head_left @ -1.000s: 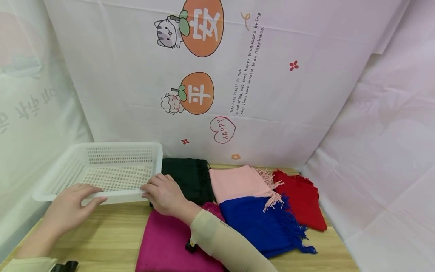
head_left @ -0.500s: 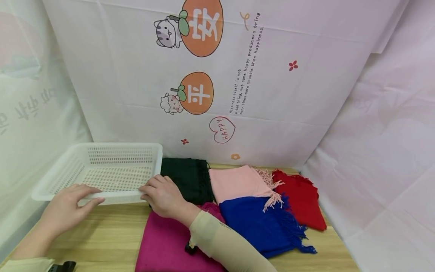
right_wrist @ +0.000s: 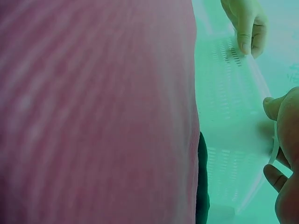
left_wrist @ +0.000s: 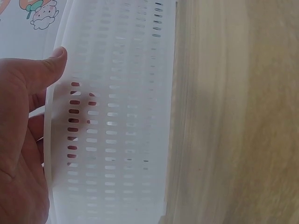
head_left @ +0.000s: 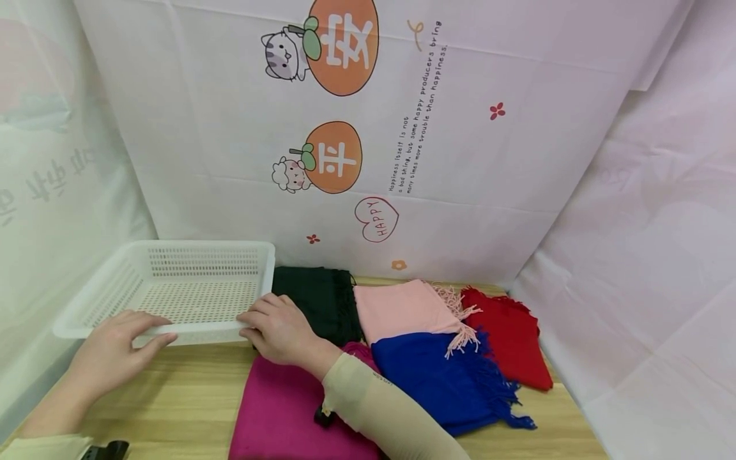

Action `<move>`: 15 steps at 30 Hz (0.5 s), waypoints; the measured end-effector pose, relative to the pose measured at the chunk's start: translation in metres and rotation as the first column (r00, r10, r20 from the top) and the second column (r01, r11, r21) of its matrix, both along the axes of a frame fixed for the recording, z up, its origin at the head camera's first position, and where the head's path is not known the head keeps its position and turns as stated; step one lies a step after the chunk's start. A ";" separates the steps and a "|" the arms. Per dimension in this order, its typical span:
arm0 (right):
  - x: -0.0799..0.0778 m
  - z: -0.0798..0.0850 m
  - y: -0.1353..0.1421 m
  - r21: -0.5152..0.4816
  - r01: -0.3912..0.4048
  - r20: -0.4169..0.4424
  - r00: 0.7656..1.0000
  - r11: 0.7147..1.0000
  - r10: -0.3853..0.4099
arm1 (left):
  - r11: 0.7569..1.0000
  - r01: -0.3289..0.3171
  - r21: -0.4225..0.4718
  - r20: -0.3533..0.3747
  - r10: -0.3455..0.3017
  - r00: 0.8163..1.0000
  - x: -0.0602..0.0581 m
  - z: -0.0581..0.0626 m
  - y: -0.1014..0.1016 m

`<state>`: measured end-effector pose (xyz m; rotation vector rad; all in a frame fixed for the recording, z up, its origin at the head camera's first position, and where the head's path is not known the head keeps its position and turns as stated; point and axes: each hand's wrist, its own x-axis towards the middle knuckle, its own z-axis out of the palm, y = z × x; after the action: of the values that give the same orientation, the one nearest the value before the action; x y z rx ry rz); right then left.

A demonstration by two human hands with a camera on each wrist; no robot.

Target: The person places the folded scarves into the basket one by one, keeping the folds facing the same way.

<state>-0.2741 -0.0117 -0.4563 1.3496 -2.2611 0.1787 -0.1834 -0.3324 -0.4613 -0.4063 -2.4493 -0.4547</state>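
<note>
A white perforated plastic basket [head_left: 201, 333] sits at the far left of the wooden table, nothing inside it. My left hand [head_left: 112, 354] grips its near rim toward the left end. In the left wrist view, the thumb lies on the outer side of the basket wall [left_wrist: 112, 140], and the other fingers show through the holes from within. My right hand [head_left: 280, 329] holds the rim at the near right corner. The right wrist view has its thumb and fingers on either side of the rim, partly cut off by the frame edge.
Right of the basket lie folded fringed scarves: dark green [head_left: 313, 303], pink [head_left: 402, 310], blue [head_left: 437, 383], red [head_left: 508, 338]. A magenta one [head_left: 287, 415] lies under my right forearm. White printed cloth walls [head_left: 460, 160] enclose the table [head_left: 178, 402].
My left hand shifts very slightly left within the last second. Both hands stay on the basket rim, and the basket and scarves stay practically in place.
</note>
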 end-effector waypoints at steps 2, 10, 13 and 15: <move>-0.001 0.001 0.000 0.011 0.008 -0.003 1.000 1.000 -0.008 | 1.000 -0.001 -0.001 0.001 0.001 1.000 0.001 0.000 0.000; 0.000 0.002 0.000 0.036 0.037 0.029 0.999 0.999 -0.038 | 1.000 0.000 -0.010 -0.020 0.000 1.000 0.000 0.001 -0.001; 0.001 0.001 0.000 0.034 0.037 0.024 0.999 0.999 -0.038 | 1.000 0.007 -0.011 -0.037 -0.007 0.999 0.000 0.001 -0.002; 0.002 0.001 0.000 0.030 0.034 0.016 0.999 0.999 -0.035 | 1.000 0.013 -0.011 -0.043 -0.014 0.999 0.000 0.000 -0.003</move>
<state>-0.2720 -0.0122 -0.4556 1.3277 -2.3076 0.1453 -0.1834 -0.3352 -0.4615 -0.4330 -2.4100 -0.4340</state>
